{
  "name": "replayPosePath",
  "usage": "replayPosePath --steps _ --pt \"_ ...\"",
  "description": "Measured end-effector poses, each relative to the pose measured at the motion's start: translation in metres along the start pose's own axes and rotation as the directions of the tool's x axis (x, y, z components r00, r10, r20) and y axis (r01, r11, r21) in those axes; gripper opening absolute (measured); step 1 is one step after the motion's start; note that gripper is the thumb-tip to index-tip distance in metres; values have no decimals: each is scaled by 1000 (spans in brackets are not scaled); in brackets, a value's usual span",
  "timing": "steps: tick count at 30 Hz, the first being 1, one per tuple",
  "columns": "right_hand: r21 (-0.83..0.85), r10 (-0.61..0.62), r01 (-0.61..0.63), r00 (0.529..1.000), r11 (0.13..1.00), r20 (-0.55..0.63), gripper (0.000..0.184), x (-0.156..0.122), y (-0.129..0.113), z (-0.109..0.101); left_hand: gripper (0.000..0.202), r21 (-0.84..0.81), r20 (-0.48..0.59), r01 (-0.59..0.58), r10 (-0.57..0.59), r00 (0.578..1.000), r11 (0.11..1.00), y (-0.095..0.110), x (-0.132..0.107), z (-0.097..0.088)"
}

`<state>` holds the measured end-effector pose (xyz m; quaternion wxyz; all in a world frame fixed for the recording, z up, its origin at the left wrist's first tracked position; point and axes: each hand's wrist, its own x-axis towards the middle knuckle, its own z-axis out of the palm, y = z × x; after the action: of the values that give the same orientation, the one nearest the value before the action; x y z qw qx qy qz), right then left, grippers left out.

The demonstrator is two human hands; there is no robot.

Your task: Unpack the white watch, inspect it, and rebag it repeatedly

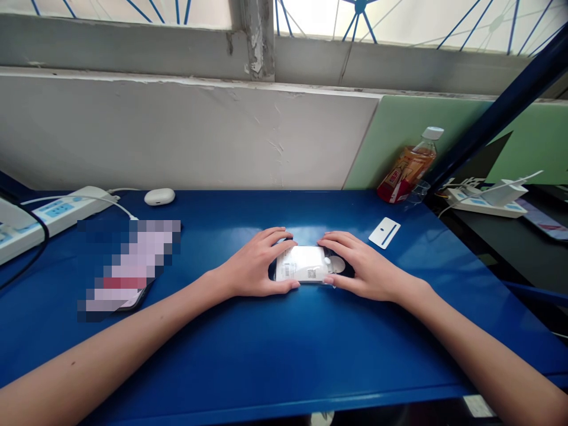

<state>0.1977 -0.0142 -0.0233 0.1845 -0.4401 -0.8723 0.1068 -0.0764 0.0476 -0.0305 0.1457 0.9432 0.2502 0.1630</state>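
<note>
Starting at the left edge of the blue worktop (284,349), a white power strip (53,214) lies slantwise with a white cable (110,201) plugged into it. Just beyond it, near the back edge, sits a small white earbud case (159,196). A blurred-out phone (128,267) lies flat on the left part of the worktop, well apart from the hands.

At the middle of the worktop the left hand (252,267) grips the left end of a white packet (303,264), with the fingers curled over its far edge and the thumb pressed on its near edge. The packet bears a printed label and lies flat on a dark, flat object (344,271), of which only the rim shows; what it is cannot be told. The right hand (366,269) grips the right end in the same way, fingers over the far side and thumb along the near side, so that both hands close on the packet from either end.

Just right of the right hand and behind it lies a small white card (384,232). At the back right corner a bottle (410,168) of orange drink with a white cap leans against the green panel (399,127). Past the right edge, on a dark surface, rests a second power strip (483,205)
</note>
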Motion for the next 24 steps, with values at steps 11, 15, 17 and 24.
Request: replayPosePath --steps 11,15,17,24 --pt "-44 9 -12 996 999 -83 44 5 -9 5 71 25 -24 15 -15 1000 1000 -1 0 3" --pt "-46 28 -34 992 998 -125 31 5 -9 5 72 30 -17 12 -11 1000 999 0 1 3" --pt "-64 31 -41 987 997 -155 28 5 -9 5 72 28 -17 4 -3 1000 1000 0 2 3" --pt "-129 5 -22 992 991 -130 29 4 -12 6 73 5 -23 -8 8 1000 1000 -1 2 2"
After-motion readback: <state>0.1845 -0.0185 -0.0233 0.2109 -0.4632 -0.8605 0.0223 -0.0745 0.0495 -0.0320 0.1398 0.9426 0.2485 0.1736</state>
